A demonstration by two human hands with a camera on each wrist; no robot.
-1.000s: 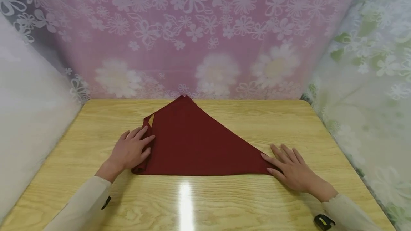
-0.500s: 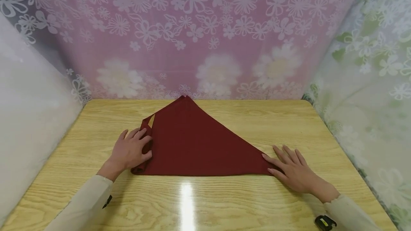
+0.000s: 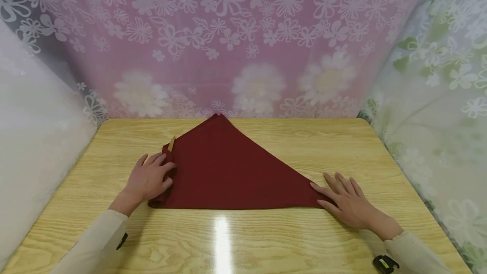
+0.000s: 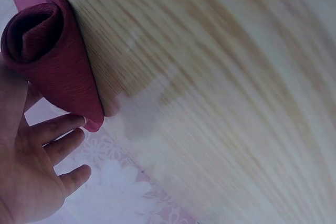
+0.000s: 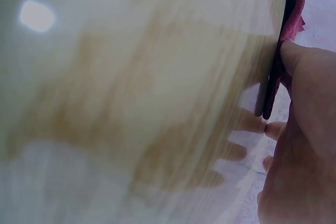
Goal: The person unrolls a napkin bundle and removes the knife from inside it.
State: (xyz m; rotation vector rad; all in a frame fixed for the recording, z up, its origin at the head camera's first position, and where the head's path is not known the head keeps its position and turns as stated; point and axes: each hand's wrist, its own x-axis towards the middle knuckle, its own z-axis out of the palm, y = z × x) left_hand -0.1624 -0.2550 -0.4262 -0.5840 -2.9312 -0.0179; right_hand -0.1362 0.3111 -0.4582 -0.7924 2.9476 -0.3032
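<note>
A dark red cloth (image 3: 236, 172) lies folded in a roughly triangular shape, its peak at the table's far edge. Its left end is a loose roll (image 4: 37, 35), whose spiral end faces the left wrist camera. My left hand (image 3: 146, 179) holds this roll, with bent fingers and thumb over it; the thumb is mostly hidden in the left wrist view. My right hand (image 3: 351, 206) lies palm down with fingers spread, thumb and index finger pressing the cloth's right corner. In the right wrist view the thumb rests on the cloth edge (image 5: 294, 17).
The wooden table (image 3: 289, 240) is glossy, with a bright light reflection near its front. A pink floral curtain (image 3: 228, 54) hangs right behind it, and pale sheets (image 3: 437, 109) flank both sides. Black straps (image 3: 385, 264) show at the sleeves.
My left hand has shifted slightly left together with the rolled end, and more flat cloth shows to the right of the roll. The right hand stays at its corner.
</note>
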